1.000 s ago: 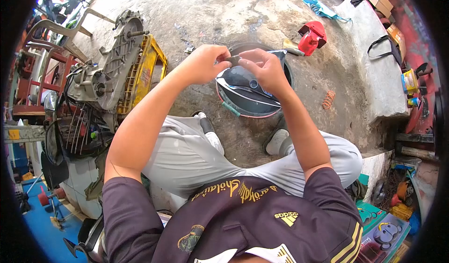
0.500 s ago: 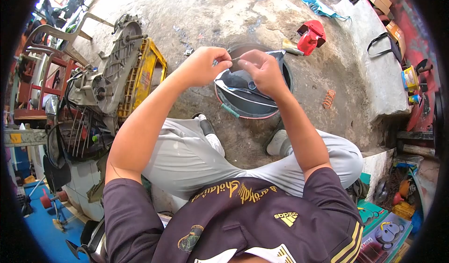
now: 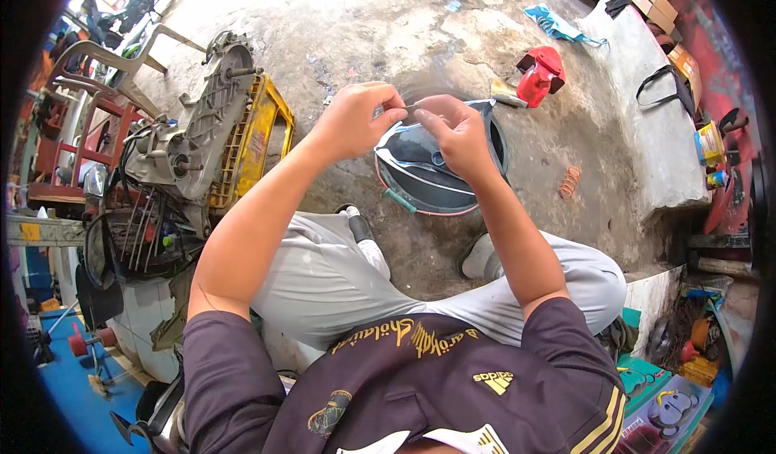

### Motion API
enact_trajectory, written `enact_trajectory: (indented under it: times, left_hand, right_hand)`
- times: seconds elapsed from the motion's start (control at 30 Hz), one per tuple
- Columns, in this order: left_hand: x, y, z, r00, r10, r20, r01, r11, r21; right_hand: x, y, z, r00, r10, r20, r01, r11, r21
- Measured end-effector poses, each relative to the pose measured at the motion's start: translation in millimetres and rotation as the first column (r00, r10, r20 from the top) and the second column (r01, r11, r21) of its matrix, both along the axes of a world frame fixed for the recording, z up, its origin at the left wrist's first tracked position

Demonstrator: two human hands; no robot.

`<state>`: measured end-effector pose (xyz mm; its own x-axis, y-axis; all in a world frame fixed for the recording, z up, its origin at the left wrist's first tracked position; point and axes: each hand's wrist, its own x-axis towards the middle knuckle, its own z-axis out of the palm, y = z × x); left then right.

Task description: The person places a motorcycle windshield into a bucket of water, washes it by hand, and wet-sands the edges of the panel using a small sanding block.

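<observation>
Over a dark bucket [image 3: 427, 209], my left hand [image 3: 360, 118] and my right hand [image 3: 455, 133] meet fingertip to fingertip. Both are closed in a pinch. A short, thin piece shows between the fingertips, too small to name. Inside the bucket, partly hidden by my right hand, lies a dark glossy panel with pale edges [image 3: 404, 145] and a round hole. A green sleeve [image 3: 400, 201] covers part of the bucket's handle.
On the concrete floor to the right are a red plastic part [image 3: 541, 77] and a copper-coloured coil spring [image 3: 570, 182]. A yellow crate [image 3: 260, 135] and a metal engine casing [image 3: 212, 115] stand to the left. A white ledge [image 3: 647, 123] runs along the right.
The view has shifted slightly. My fingertips have drawn closer together over the bucket, still pinched, and less of the thin piece shows between them.
</observation>
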<state>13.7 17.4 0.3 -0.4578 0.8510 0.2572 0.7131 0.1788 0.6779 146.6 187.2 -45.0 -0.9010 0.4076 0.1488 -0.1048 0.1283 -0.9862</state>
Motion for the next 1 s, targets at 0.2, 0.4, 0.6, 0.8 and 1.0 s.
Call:
enact_trajectory:
  times: [0.2, 0.4, 0.6, 0.8, 1.0]
  left_hand:
    - [6, 2, 7, 1.000, 0.030, 0.010, -0.031, 0.995, 0.095]
    - [6, 0, 9, 0.998, 0.058, 0.032, -0.061, 0.993, 0.097]
    - [9, 1, 9, 0.998, 0.059, -0.029, -0.055, 0.989, 0.134]
    - [-17, 0, -19, 0.998, 0.040, -0.052, -0.047, 0.990, -0.132]
    - [-42, 28, -81, 0.985, -0.138, -0.104, 0.077, 0.891, -0.448]
  right_hand:
    - [0, 7, 3, 1.000, -0.004, -0.016, 0.003, 0.997, -0.073]
    - [0, -2, 3, 0.998, 0.032, -0.058, -0.038, 0.995, -0.095]
    - [0, -1, 7, 0.999, 0.010, -0.042, -0.015, 0.991, -0.136]
    - [-18, 76, 76, 0.998, 0.050, 0.047, -0.061, 0.955, 0.291]
    - [-30, 154, 73, 0.965, -0.027, 0.262, -0.155, 0.747, 0.647]
